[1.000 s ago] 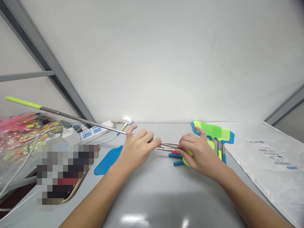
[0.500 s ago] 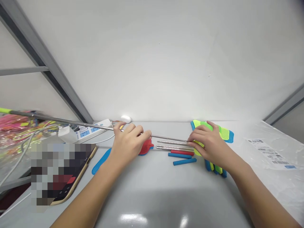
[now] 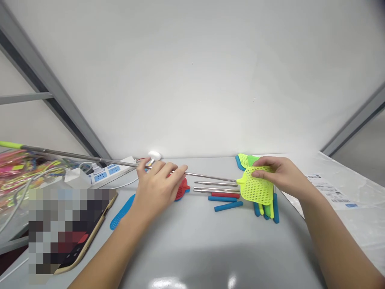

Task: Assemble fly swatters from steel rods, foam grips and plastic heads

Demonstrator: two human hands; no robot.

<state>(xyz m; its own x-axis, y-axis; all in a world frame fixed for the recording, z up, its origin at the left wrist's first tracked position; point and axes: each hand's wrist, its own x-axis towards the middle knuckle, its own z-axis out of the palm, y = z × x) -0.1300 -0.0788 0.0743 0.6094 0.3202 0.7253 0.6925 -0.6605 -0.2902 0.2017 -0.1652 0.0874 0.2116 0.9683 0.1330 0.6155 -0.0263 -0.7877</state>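
My left hand is closed round a long extended metal rod with a green grip at its far left end; the rod's right tip reaches the yellow-green mesh swatter head. My right hand pinches that head by its upper edge, lifted slightly off the grey table. A red swatter head lies under my left fingers. Two collapsed metal rods and red and blue foam grips lie between my hands.
A blue swatter head lies left of my forearm. More green and blue swatters are stacked under my right hand. A power strip, a tablet, a pile of coloured packets and a plastic sheet with labels flank the table.
My right hand has picked the yellow-green swatter head off the stack and brought it to the rod's tip. My left hand has slid left along the rod, uncovering the red head.
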